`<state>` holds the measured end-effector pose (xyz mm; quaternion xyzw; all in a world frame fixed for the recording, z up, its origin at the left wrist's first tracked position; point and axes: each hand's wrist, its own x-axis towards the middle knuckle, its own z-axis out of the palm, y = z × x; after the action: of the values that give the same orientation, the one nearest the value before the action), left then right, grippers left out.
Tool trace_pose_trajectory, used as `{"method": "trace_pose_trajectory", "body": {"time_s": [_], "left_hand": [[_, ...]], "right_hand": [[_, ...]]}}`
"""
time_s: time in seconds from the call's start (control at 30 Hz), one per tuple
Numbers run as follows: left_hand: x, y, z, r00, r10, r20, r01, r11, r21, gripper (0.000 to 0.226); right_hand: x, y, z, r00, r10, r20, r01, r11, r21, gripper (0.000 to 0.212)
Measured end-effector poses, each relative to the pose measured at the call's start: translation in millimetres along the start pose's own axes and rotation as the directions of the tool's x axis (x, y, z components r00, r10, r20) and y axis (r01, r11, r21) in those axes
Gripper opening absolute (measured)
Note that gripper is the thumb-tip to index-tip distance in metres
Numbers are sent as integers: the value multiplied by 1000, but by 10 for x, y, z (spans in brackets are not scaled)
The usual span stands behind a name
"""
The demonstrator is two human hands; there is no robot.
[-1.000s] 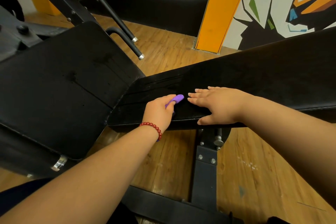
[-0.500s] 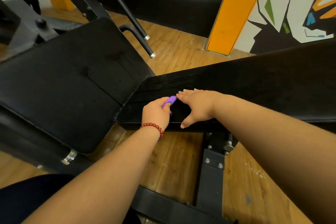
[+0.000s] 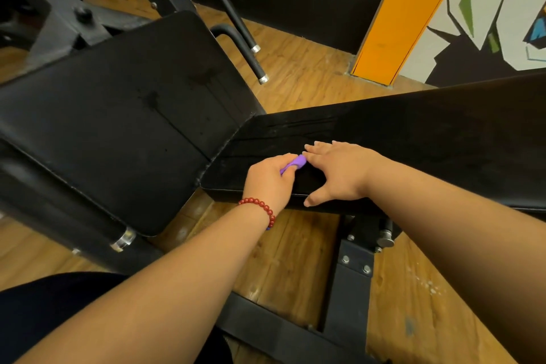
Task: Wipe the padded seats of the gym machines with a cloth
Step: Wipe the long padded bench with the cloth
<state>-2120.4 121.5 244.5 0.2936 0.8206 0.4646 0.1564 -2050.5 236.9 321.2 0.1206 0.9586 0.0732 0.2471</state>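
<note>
Your left hand (image 3: 270,179) is curled into a fist around the purple cloth (image 3: 298,162), of which only a small bunched end shows past your fingers, with another sliver of purple just under the wrist. That fist sits on the near corner of the narrow padded seat (image 3: 428,139), close to its front edge. Your right hand (image 3: 339,171) lies flat on the same pad just beside it, fingers straight and spread, thumb stretched out along the front edge, and its fingertips touch the tip of the cloth. So your two hands are close together, one clamped on the cloth and the other pressing the black upholstery with nothing in it. A red bead bracelet (image 3: 260,207) circles your left wrist. The seat's surface shows faint streaks toward its far side. To the left, the wide black pad (image 3: 118,127) tilts away and meets the seat's corner, with dark drip marks on it. Two black handles (image 3: 227,9) with silver end caps stick out behind that pad. Under the seat a black steel post (image 3: 348,281) with bolts stands on the wooden floor (image 3: 295,245). An orange pillar (image 3: 399,15) and a painted wall (image 3: 487,9) stand beyond.
</note>
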Motion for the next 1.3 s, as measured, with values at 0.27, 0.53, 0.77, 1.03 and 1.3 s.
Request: {"method": "trace_pose_trajectory", "body": {"time_s": [0.27,0.53,0.77,1.03,1.3], "left_hand": [[101,-365,-197,983,-162,-90,166,986,34,29],[2,-185,-63,999,-37,-24,36,998,-58,34],[117,-194,-98,996,-86,-19,87,993,76,35],[65,-68,-21,1000,-26,-6,27,997,66,35],[194,-169,-117,986,-166,-27,168,981,100,37]], "right_hand": [[-6,-3,-10,1000,2,18,-1,1000,-14,100],[22,-16,3,1000,4,17,-3,999,-34,100],[6,-15,-6,1000,0,24,0,1000,-18,98],[9,-12,0,1000,-5,12,5,1000,-13,98],[-27,-61,-5,998,-63,13,63,998,2,85]]}}
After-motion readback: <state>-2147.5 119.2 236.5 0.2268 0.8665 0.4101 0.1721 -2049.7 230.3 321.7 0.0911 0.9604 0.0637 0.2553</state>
